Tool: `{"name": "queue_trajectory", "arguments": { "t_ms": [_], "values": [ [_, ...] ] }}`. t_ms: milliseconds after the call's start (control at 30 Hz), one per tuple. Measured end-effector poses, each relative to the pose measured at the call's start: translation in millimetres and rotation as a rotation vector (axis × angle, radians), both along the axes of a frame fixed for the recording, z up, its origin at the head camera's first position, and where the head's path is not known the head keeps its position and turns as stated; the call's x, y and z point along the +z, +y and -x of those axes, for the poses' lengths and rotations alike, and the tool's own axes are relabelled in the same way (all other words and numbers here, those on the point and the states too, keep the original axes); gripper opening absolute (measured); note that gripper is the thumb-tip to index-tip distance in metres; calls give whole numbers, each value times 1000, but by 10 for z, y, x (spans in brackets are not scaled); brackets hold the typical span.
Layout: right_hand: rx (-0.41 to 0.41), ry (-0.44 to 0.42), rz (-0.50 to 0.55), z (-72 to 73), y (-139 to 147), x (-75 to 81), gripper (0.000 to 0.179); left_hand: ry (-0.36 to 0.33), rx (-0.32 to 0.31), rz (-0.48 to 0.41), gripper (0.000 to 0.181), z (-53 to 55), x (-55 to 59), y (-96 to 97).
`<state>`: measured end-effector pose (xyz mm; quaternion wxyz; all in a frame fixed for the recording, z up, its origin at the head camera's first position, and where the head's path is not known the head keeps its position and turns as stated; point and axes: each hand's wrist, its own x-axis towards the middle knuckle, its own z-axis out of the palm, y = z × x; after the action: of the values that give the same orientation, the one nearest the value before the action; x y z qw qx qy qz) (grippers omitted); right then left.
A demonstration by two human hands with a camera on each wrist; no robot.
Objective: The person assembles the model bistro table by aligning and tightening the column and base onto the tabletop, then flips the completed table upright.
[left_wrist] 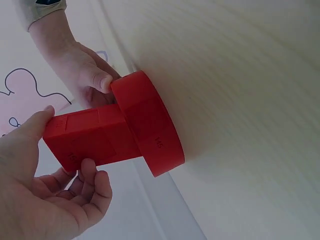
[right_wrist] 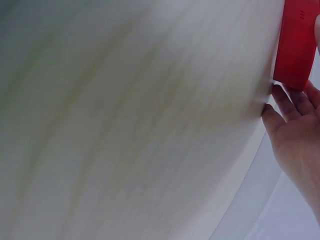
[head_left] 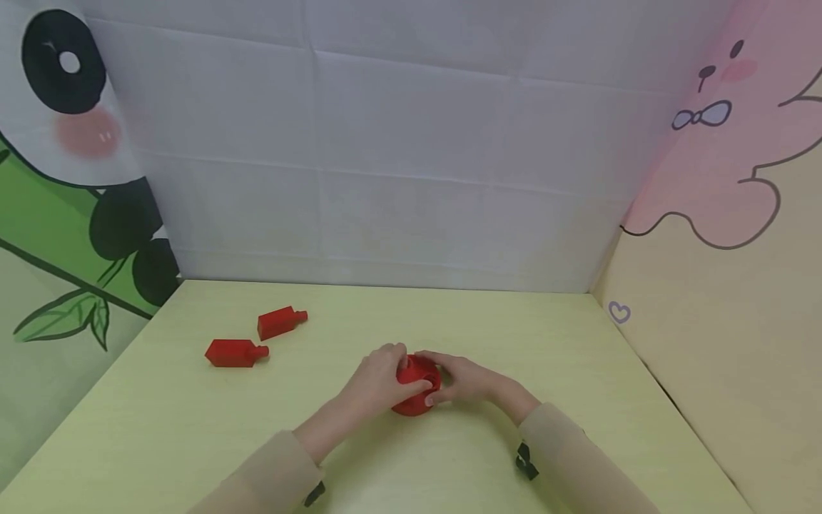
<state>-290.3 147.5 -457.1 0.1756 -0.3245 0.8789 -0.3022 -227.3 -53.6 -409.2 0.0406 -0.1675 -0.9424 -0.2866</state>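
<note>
My left hand [head_left: 379, 378] pinches a red rectangular block [left_wrist: 95, 137] between thumb and fingertips. That block stands up from a thick red round base [left_wrist: 155, 125], which carries a small printed number and sits at the tabletop. Across from it, my right hand [head_left: 472, 380] curves its thumb and fingers about the side of the base. In the right wrist view, the base [right_wrist: 296, 45] shows at the upper right edge, with the fingers [right_wrist: 287, 107] of my right hand low beside its rim. From above, both hands cover much of the red piece.
Two red bottle-shaped blocks, one nearer [head_left: 231, 353] and one farther [head_left: 277, 323], lie on their sides at the left of the pale yellow table [head_left: 514, 321]. A white wall [head_left: 411, 143] closes the back. Side panels with cartoon animals stand left and right.
</note>
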Motion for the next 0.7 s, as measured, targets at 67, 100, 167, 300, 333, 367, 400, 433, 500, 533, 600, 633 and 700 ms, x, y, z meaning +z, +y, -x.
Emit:
{"name": "queue_trajectory", "arguments": {
  "t_ms": [67,100,167,300,333,367,400,433,500,533,600,633,700],
  "values": [
    [-2,-3,0,-3,1,3,82,0,-40,-23,38,8,-14,-42],
    [0,-3,3,-4,2,4,82,-4,-59,-38,37,11,-19,-65],
    [2,-2,6,-8,5,8,82,-17,-100,-71,35,18,-19,-116],
    [3,1,7,-7,14,7,80,-48,-181,-126,33,33,-14,-226],
    [1,-1,5,-7,15,6,80,-51,-200,-137,34,38,-13,-253],
    [-1,0,2,-6,16,5,80,-53,-215,-146,35,44,-13,-279],
    [-1,1,-2,-7,17,7,80,-52,-229,-155,35,51,-14,-303],
    [1,4,-3,-7,16,7,80,-52,-239,-159,35,57,-17,-324],
    [3,9,-6,-8,15,8,80,-49,-254,-167,36,68,-22,-359],
    [1,10,-9,-7,13,8,80,-48,-255,-168,37,73,-24,-371],
    [3,15,-10,-7,9,10,80,-47,-251,-163,38,79,-25,-386],
    [3,16,-9,-6,6,7,80,-45,-250,-161,39,80,-25,-390],
    [4,11,-5,-5,-4,8,80,-45,-241,-157,40,81,-20,-392]
  ]
}}
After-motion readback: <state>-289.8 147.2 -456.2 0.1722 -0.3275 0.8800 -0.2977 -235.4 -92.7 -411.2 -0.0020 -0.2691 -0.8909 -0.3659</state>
